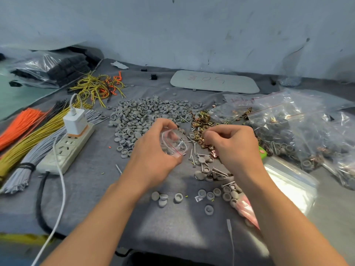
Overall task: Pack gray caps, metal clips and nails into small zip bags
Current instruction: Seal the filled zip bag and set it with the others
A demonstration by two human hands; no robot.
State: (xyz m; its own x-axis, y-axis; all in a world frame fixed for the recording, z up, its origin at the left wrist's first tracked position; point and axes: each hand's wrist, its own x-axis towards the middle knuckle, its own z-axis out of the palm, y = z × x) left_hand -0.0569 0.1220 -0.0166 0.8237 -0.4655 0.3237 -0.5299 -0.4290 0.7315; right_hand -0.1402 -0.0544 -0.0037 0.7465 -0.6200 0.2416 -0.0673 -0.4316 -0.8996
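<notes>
My left hand [153, 150] grips a small clear zip bag [173, 144] with a red seal line, its mouth held open; a few gray caps lie inside. My right hand [233, 144] is curled over the pile of brass-coloured metal clips [202, 121], its fingertips pinched together at the pile's near edge; what they pinch is hidden. A big heap of gray caps [142, 116] lies behind my left hand. Nails [194, 154] and loose caps [209, 173] are scattered between and below my hands.
Filled zip bags [299, 127] pile up at the right, with a flat stack of empty bags [288, 181] nearer. A power strip [71, 148] with a white charger and cable lies left, beside wire bundles [28, 135]. A pale tray [214, 81] sits by the wall.
</notes>
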